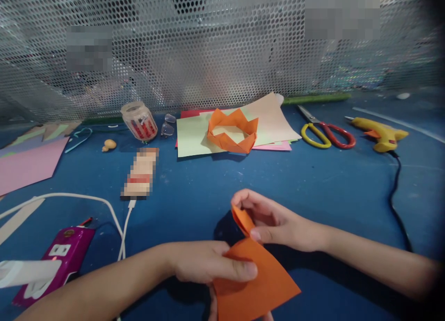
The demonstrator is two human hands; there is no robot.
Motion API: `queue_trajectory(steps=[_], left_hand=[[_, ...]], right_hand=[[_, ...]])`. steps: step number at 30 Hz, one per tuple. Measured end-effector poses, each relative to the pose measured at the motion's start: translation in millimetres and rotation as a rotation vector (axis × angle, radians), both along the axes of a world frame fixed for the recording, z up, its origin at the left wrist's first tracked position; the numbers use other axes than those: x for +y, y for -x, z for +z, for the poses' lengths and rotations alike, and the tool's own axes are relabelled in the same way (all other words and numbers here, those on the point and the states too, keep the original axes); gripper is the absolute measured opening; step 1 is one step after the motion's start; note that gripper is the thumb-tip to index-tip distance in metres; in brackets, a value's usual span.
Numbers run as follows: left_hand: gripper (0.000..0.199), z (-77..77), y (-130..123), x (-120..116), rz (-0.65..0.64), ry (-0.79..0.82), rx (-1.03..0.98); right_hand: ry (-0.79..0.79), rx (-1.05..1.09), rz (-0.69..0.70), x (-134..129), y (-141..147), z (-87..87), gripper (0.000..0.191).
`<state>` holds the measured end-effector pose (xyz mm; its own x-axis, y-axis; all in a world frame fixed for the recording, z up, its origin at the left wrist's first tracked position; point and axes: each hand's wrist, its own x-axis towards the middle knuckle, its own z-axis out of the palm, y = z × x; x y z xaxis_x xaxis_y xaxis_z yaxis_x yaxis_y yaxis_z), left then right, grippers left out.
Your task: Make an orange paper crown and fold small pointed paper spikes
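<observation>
A sheet of orange paper is held up off the blue table at the bottom middle. My left hand grips it from the left, thumb pressed on its face and fingers behind it. My right hand pinches the paper's upper part, where it curls back on itself between thumb and fingers. Beyond my hands, an orange folded-paper ring with pointed tips, like a crown, stands on a stack of coloured paper.
Scissors and a yellow glue gun with a black cord lie at the right. A jar, glasses, a blurred-out phone, a purple power strip and pink paper are on the left. Behind rises a perforated metal screen.
</observation>
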<state>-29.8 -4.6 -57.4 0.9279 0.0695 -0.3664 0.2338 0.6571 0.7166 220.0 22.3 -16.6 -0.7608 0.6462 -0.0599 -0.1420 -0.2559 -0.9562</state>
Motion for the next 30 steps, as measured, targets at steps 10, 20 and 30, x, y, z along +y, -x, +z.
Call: queue_trajectory(steps=[10, 20, 30], left_hand=[[0.09, -9.9, -0.3, 6.8, -0.084, 0.098, -0.036], [0.089, -13.8, 0.9, 6.2, -0.103, 0.116, -0.035], [0.08, -24.4, 1.7, 9.0, -0.125, 0.139, -0.024]], right_hand=[[-0.024, -0.271, 0.191, 34.4, -34.1, 16.4, 0.049], [-0.07, -0.356, 0.224, 38.8, -40.8, 16.7, 0.036], [-0.167, -0.496, 0.262, 40.7, -43.6, 16.4, 0.052]])
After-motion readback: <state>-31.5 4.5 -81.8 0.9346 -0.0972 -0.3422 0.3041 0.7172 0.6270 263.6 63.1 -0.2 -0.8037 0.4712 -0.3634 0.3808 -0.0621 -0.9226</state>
